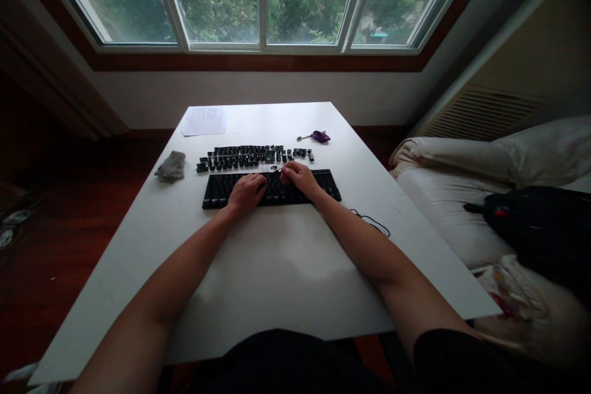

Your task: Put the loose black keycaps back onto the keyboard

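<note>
A black keyboard [217,191] lies across the white table in front of me. My left hand [248,192] rests on its middle-left part, fingers curled down against it; the fingertips are partly hidden. Over the keyboard's middle-right back edge, my right hand [299,177] is closed in a pinch on a thin, wire-like tool [278,169], too small to make out fully. Just behind the keyboard, loose black keycaps [240,157] stand in several rows. A small pale item with a thin wire loop lies between those rows and my right fingers.
A grey cloth [171,167] lies crumpled at the left. At the back are a paper sheet [204,120] and a purple brush-like item [320,136]. A black cable [376,223] curls beside my right forearm. The white table [277,271] ends before a cushioned seat [438,203].
</note>
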`<action>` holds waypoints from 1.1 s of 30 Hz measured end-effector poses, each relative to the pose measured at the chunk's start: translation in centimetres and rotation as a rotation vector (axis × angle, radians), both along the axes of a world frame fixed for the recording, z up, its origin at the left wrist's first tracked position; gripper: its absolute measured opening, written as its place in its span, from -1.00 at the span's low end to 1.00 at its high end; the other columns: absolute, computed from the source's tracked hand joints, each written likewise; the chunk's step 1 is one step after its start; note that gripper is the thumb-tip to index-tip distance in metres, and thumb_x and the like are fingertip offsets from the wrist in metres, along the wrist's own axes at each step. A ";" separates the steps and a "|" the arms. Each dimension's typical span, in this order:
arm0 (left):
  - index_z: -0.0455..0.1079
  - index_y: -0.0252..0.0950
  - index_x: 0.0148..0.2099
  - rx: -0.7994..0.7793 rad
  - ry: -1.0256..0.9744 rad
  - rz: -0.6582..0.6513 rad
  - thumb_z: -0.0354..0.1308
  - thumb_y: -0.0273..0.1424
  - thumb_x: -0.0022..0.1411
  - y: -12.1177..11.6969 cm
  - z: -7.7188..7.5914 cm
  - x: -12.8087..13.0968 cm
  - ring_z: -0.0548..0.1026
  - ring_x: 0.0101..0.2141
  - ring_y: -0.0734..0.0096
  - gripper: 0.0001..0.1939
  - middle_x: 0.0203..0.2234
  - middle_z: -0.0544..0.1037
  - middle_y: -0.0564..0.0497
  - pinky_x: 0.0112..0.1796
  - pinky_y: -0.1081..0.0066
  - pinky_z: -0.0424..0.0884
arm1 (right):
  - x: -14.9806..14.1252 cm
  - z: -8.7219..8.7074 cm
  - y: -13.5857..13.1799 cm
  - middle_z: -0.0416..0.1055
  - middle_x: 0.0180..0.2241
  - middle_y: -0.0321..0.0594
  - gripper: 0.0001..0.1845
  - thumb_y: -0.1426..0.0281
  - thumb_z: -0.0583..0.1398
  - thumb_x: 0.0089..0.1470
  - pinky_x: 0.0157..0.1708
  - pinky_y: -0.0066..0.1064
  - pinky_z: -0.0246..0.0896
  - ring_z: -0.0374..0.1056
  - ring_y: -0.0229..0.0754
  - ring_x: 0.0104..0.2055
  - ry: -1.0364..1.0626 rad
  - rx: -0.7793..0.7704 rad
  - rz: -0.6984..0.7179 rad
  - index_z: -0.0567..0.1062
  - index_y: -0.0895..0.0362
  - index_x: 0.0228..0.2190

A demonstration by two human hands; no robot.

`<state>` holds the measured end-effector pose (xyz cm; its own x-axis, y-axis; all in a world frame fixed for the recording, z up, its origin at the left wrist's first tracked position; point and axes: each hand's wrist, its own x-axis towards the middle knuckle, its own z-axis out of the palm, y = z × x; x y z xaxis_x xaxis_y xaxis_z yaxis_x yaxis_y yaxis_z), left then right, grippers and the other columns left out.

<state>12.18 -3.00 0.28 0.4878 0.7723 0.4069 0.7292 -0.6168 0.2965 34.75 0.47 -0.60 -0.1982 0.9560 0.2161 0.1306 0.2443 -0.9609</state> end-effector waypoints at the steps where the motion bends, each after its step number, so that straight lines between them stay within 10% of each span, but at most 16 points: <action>1: 0.41 -0.19 -0.12 0.003 -0.003 0.000 0.03 -0.41 0.33 0.0 0.0 0.0 0.46 -0.15 0.19 -0.86 -0.21 0.53 -0.06 -0.06 0.21 0.35 | 0.0 0.0 0.0 0.53 -0.45 -0.23 -0.58 0.00 0.23 0.05 -0.44 -0.42 0.36 0.44 -0.23 -0.48 0.001 -0.001 0.004 0.43 0.12 -0.35; 25: 0.38 -0.22 -0.11 -0.036 -0.196 0.068 -0.10 -0.36 0.44 0.4 -0.4 -0.2 0.48 -0.19 0.27 -0.77 -0.23 0.53 -0.05 -0.14 0.33 0.35 | -0.2 0.1 -0.8 0.49 -0.47 -0.31 -0.71 0.12 0.16 0.15 -0.41 -0.41 0.30 0.41 -0.24 -0.48 -0.071 0.145 -0.087 0.42 0.09 -0.27; 33: 0.41 -0.22 -0.13 -0.040 -0.209 0.028 -0.08 -0.33 0.43 0.4 -0.3 -0.3 0.49 -0.23 0.28 -0.77 -0.27 0.55 -0.05 -0.17 0.34 0.34 | -0.8 0.9 -2.2 0.53 -0.37 -0.28 -0.64 0.35 0.13 0.21 -0.29 -0.42 0.23 0.41 -0.21 -0.38 -0.537 0.381 -0.188 0.48 0.06 0.03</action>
<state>11.93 -2.59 0.01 0.3737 0.8022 0.4656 0.6660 -0.5815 0.4672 33.95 -1.69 0.32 -0.2102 0.8613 0.4626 0.6386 0.4792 -0.6021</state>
